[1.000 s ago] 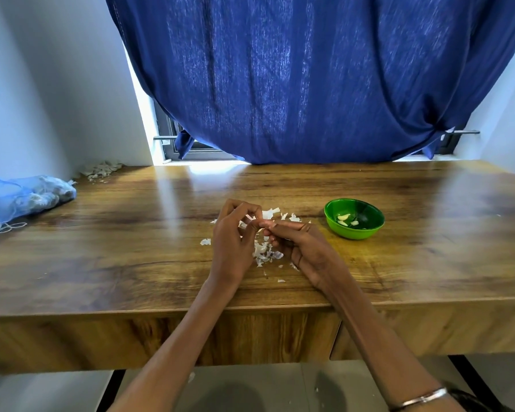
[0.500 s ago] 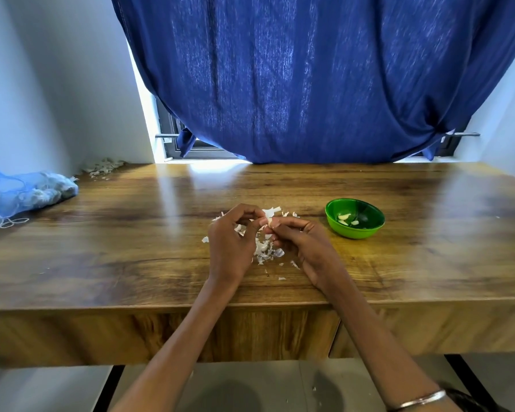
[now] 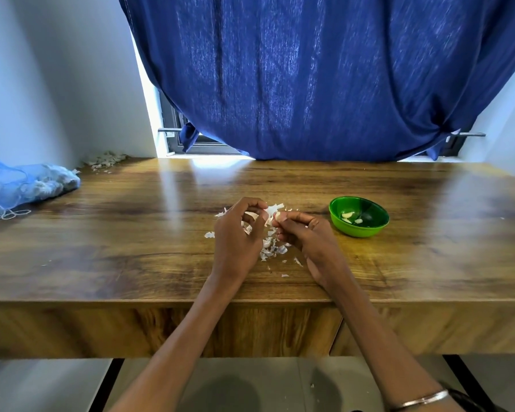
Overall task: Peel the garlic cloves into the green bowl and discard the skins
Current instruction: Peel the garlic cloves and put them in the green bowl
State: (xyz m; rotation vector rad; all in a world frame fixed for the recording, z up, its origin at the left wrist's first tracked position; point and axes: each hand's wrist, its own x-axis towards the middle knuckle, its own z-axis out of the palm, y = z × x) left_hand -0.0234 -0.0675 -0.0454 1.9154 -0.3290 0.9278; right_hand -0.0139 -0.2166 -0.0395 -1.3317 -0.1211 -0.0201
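Over the middle of the wooden table [image 3: 131, 233] my right hand [image 3: 306, 236] pinches a pale garlic clove [image 3: 278, 215] at its fingertips. My left hand [image 3: 238, 233] faces it, its curled fingers pinching a white strip of skin [image 3: 269, 215] that hangs off the clove. Below and between both hands lies a loose pile of white garlic skins [image 3: 271, 248]. The green bowl [image 3: 359, 216] stands just right of my right hand and holds a few peeled cloves.
A blue mesh bag of garlic [image 3: 33, 182] lies at the table's left edge against the wall. A small heap of skins [image 3: 104, 160] sits in the far left corner. A blue curtain [image 3: 324, 78] hangs behind the table.
My hands stay together over the skin pile; the fingers have shifted slightly on the clove, and a strip of skin now stands out between them.
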